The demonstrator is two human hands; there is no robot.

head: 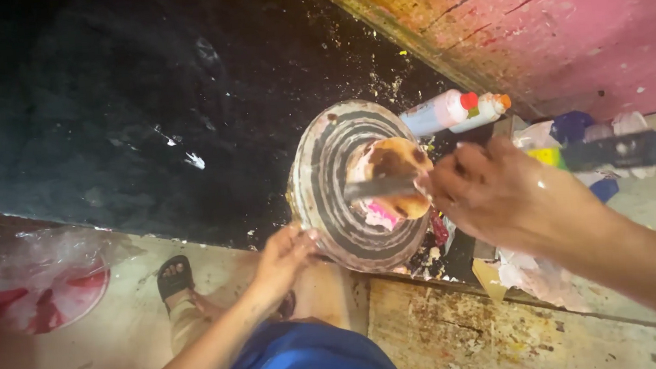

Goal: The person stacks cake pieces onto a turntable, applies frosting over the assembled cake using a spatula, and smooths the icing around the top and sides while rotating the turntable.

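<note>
- At the bottom centre of the frame, blue cloth (304,365) covers the person's lap; left of it a foot in a dark sandal (173,275) rests on the pale floor.
- The left hand (283,258), lower centre, has its fingers loosely curled against the lower left rim of a round turntable with dark and pale rings (329,200).
- On the turntable, at the middle of the frame, sits a small round cake with brown and pink icing (392,191).
- The right hand (503,197), centre right, grips a flat metal spatula (380,188) whose blade lies across the cake top; the fingers are closed around its handle.
- Just past the turntable, upper centre right, a white squeeze bottle with a red cap (440,111) lies beside a smaller one with an orange cap (488,111).
- At the right edge, a dark blurred cylinder with a yellow-green band (602,152) lies among crumpled white and blue plastic bags (576,127).
- Farthest, a speckled black counter (139,106) fills the upper left, and a stained pink wall (551,22) the upper right.
</note>
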